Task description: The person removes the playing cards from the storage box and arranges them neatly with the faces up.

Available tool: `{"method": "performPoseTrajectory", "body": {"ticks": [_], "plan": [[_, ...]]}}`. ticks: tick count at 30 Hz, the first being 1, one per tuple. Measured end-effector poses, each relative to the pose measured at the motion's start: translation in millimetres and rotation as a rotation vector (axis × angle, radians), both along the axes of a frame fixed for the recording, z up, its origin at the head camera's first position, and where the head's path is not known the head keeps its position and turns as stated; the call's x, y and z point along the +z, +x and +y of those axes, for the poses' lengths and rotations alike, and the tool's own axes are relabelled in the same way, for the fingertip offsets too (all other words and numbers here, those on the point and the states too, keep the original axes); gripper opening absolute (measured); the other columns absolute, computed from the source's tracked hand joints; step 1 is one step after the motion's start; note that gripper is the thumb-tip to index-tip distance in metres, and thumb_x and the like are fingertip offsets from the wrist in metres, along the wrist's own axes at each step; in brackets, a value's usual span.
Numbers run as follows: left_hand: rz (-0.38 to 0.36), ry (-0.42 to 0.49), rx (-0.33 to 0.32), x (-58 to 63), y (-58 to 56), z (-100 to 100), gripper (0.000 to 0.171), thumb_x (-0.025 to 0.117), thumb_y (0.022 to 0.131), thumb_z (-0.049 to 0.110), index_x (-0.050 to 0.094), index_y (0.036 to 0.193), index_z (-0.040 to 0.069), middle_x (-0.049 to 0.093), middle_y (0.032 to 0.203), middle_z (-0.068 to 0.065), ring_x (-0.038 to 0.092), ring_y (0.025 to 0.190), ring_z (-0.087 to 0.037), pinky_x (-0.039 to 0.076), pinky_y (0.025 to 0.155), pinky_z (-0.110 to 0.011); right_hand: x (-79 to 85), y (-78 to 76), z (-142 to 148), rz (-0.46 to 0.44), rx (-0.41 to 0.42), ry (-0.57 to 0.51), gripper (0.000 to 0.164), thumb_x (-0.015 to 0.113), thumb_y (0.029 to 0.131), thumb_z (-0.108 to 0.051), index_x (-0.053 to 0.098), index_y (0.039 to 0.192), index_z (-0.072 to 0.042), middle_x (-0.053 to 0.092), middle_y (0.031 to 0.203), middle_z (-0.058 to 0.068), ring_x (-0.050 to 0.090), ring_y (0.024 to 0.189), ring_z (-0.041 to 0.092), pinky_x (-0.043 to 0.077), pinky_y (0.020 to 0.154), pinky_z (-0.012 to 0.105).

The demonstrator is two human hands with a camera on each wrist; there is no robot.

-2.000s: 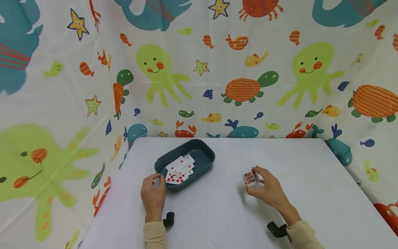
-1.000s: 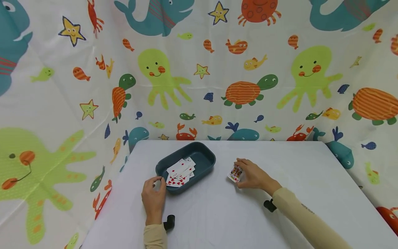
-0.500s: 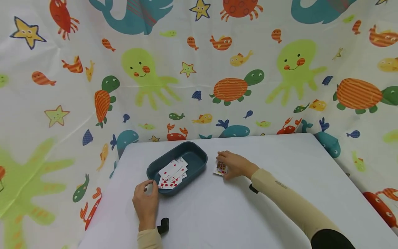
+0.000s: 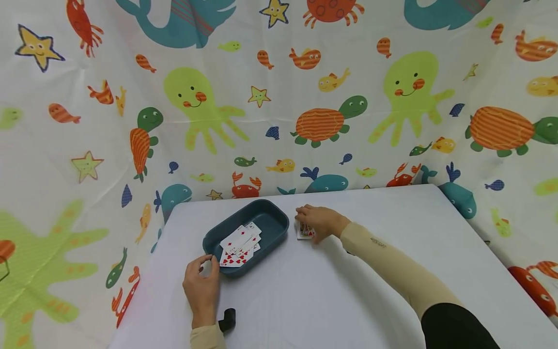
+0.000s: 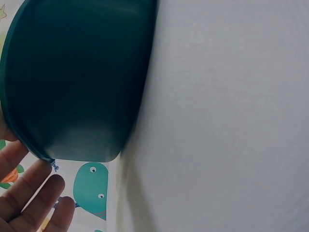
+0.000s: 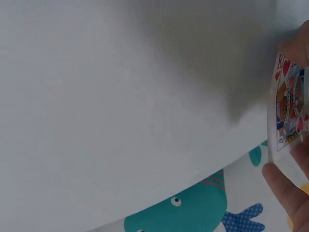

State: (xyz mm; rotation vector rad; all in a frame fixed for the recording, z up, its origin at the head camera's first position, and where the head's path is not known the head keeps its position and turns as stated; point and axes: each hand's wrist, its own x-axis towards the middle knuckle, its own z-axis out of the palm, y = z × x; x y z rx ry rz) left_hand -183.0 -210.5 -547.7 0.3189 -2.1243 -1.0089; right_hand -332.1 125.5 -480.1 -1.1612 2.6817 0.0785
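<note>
A dark teal oblong tray (image 4: 271,224) lies at an angle on the table, with several loose playing cards (image 4: 239,246) heaped in its near left part, red diamonds and hearts face up. My left hand (image 4: 201,290) pinches the tray's near left rim between thumb and finger; the other fingers (image 5: 41,205) are spread in the left wrist view. Just right of the tray, my right hand (image 4: 321,221) grips a deck of playing cards (image 6: 289,108) by its two ends, thumb against fingers. A king of hearts faces up on top. In the head view, the hand partly hides the deck.
White cloth covers the table (image 4: 279,305), whose far edge meets a curtain (image 4: 261,131) printed with sea animals. Black wrist camera mount (image 4: 227,320) sits beside the left wrist. The right forearm (image 4: 392,261) reaches across the table's right half.
My right hand has carried the deck leftward and away from me, from the table's right side to beside the tray. The left hand has stayed on the tray's rim. The head view has turned slightly.
</note>
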Motion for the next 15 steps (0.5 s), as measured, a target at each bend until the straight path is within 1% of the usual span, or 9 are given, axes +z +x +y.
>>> {"method": "performPoseTrajectory", "body": {"ticks": [5,9,15], "plan": [[-0.009,-0.002,-0.001,0.9,0.1,0.4,0.014,0.074,0.091,0.007,0.075,0.103,-0.001,0.072,0.106,-0.018,0.066,0.104,-0.031,0.047,0.085,-0.035,4.2,-3.6,-1.8,0.005,0.002,0.044,0.087,0.09,0.076,-0.027,0.048,0.15,-0.008,0.041,0.159,0.014,0.044,0.142,0.029,0.041,0.114,0.041],[-0.011,-0.001,0.002,1.2,0.0,0.6,0.014,0.074,0.091,0.005,0.074,0.103,-0.002,0.072,0.105,-0.019,0.066,0.103,-0.032,0.046,0.085,-0.033,0.9,-5.4,-1.9,0.009,0.003,0.065,0.087,0.09,0.076,-0.027,0.048,0.15,-0.01,0.043,0.157,0.013,0.046,0.14,0.029,0.043,0.113,0.042],[-0.028,-0.003,0.007,1.0,-0.2,-0.3,0.014,0.074,0.092,0.008,0.075,0.103,0.0,0.072,0.106,-0.017,0.066,0.103,-0.03,0.045,0.086,-0.031,-5.4,-8.0,-2.3,-0.001,-0.004,0.042,0.085,0.089,0.076,-0.028,0.05,0.149,-0.009,0.045,0.156,0.013,0.045,0.141,0.03,0.042,0.113,0.043]]}}
